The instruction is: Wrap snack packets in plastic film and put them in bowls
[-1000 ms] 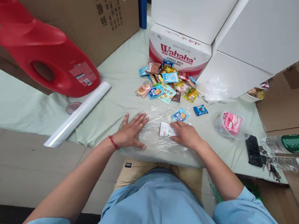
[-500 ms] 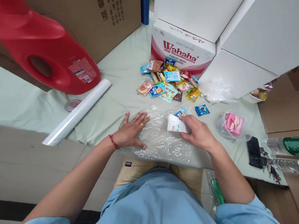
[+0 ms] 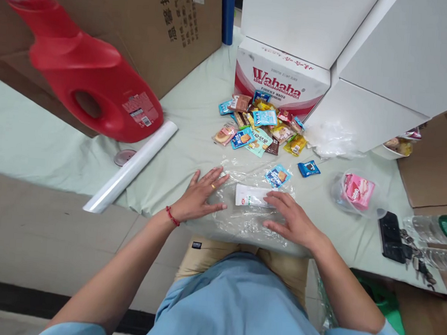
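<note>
Left hand (image 3: 200,197) splayed, empty, right hand (image 3: 295,219) half-open, ungripping, at white packet (image 3: 251,196): square it to tabletop's (image 3: 189,139) near edge.

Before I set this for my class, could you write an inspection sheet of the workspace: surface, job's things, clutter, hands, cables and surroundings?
Surface: pale green cloth, wrinkled.
Job's things: clear plastic film spread out; white packet lying over it; blue biscuit packet just beyond.
Clutter: snack pile, red jug, shiny roll, phone, keys.
Hands: left hand spread at the film's left side; right hand open, fingers over the white packet's right end.
Cables: nothing seen.
Surroundings: Wahaha carton, white boxes, brown cardboard box.
</note>
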Motion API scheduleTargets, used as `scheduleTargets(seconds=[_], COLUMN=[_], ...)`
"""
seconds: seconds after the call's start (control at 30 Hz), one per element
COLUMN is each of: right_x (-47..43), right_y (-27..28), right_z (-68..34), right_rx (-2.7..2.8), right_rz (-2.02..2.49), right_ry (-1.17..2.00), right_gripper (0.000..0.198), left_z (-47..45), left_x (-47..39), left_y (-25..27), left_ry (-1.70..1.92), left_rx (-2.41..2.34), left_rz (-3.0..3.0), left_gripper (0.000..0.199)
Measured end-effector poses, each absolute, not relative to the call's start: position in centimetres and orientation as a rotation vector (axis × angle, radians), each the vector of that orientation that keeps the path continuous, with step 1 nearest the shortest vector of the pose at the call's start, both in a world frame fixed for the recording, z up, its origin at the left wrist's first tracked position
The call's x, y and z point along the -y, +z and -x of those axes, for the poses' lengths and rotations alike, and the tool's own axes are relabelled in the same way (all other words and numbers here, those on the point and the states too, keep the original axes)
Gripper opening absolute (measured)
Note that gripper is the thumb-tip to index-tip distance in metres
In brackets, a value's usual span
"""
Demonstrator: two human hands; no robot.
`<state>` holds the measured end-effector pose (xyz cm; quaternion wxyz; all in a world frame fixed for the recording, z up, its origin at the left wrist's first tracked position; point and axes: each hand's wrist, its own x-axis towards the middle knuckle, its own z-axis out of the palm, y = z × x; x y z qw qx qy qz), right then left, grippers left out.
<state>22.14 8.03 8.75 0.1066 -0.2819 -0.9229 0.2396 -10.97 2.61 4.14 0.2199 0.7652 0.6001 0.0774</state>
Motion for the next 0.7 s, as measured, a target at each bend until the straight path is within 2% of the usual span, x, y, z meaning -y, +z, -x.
scheduleTargets(seconds=[0.1,0.13,0.23,0.3,0.47,0.57,0.7], right_x=[-5.0,-4.0,-2.3,-2.2,-4.7,-7.0,-10.4], right_y=[7.1,6.4,4.3,3.8,5.5,7.0,8.0], right_z=[-23.8,-24.1,-24.2,-24.0,-23.4,-22.9,-22.1], right_rx=[2.755,2.764,2.749,2.681,2.463,2.426,2.411], right_rz=[0.838,0.861,0.887,0.872,0.773,0.773,0.895], right_ry=[0.582,0.547,0.504,0.498,0.545,0.635,0.764], right_gripper=[0.066,0.061,0.031,0.02,0.015,0.017,0.021], left_z=[10.8,10.7,10.3,10.3,11.4,11.7,11.0], left_x=[-2.1,-2.0,-1.3,-0.8,0.3,0.6,0.1], left_y=[3.8,3.8,3.8,4.0,4.0,3.8,3.6], left_ry=[0.297,0.315,0.363,0.395,0.587,0.557,0.551], left_rx=[-1.716,-1.746,-1.888,-1.945,-1.563,-1.451,-1.517], left_rz=[-2.108,-2.111,-2.125,-2.18,-2.406,-2.36,-2.31], left_gripper=[0.071,0.07,0.069,0.068,0.074,0.076,0.057])
